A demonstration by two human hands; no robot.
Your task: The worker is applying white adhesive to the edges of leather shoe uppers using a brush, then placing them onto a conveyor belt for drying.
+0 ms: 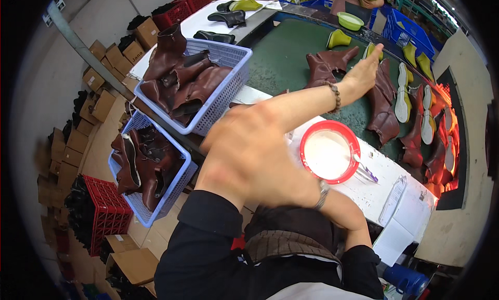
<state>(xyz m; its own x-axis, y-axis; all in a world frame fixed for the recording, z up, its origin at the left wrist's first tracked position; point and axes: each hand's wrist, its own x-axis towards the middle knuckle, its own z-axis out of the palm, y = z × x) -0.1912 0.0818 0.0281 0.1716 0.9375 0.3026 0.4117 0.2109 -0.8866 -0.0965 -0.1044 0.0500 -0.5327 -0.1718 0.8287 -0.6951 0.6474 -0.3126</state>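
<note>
My left arm reaches across to the right over the work surface, a beaded bracelet at its wrist. My left hand (364,74) is stretched out above the green conveyor belt (280,56), fingers straight and empty, near a brown boot upper (383,105). Across my left forearm lies my right hand (249,157), smeared by motion, its fingers unclear; a metal band circles that wrist. Just right of it, a red-rimmed tub (328,152) of white liquid stands on a white board (371,188). A brush with a white and purple handle (366,170) leans in the tub.
Light-blue baskets (244,53) of brown boots stand at left, one lower. More uppers and olive shoe lasts (409,53) lie on the belt, running toward a glowing heater opening (451,139). Papers (405,209) rest at right. Another person (353,1) works at the far end.
</note>
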